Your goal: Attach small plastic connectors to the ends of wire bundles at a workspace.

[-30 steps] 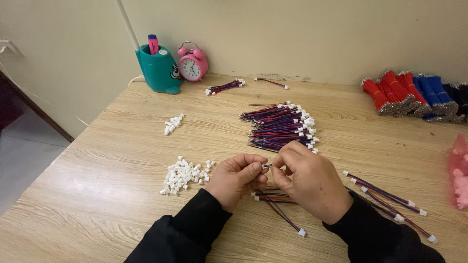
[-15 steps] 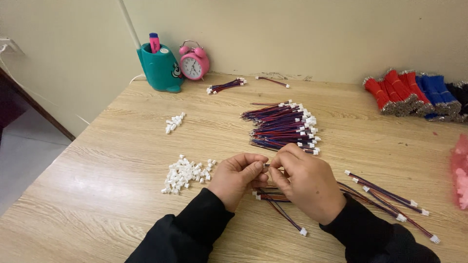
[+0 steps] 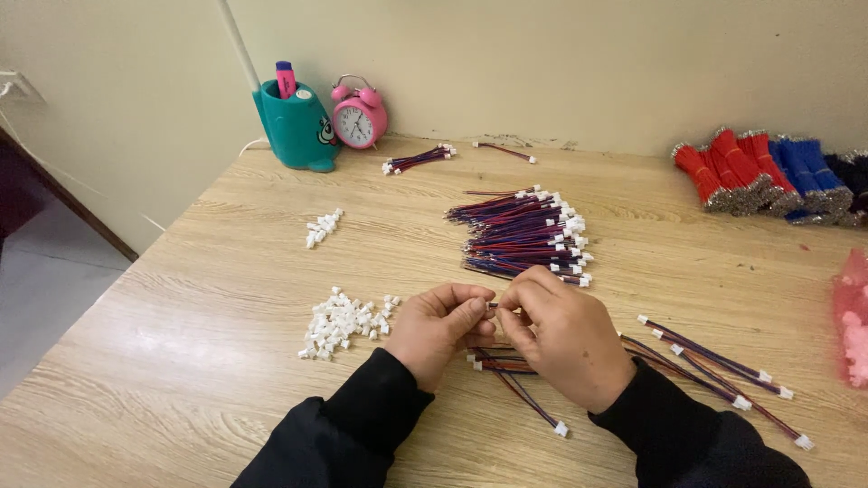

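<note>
a pale wooden table [image 3: 226, 298] carries the work, with each class of part kept in its own zone so that either hand reaches it without crossing the other. at centre back lies the large stack of red-and-blue wire leads [image 3: 520, 237], their white plug ends all turned to the right, apparently a sorted lot. along the right rear edge lie bundles of red and blue cut wire [image 3: 764, 176], well apart from the hands. a teal pen holder [image 3: 294, 126] and a pink alarm clock [image 3: 359, 116] stand against the wall, out of the working area. a heap of loose white connector housings [image 3: 342, 322] sits just beside the left hand [image 3: 434, 333]; a smaller cluster of housings [image 3: 323, 227] lies farther back. loose leads [image 3: 714, 366] fan out to the right of the right hand [image 3: 565, 334], and a few more lie under the wrists. the two hands meet above the table near its front edge, fingertips pinched together on the end of one wire lead [image 3: 493, 307], of which only a tip shows between them; both grips are closed tight on it, thumb against forefinger. whether a housing sits between the fingers cannot be told.
</note>
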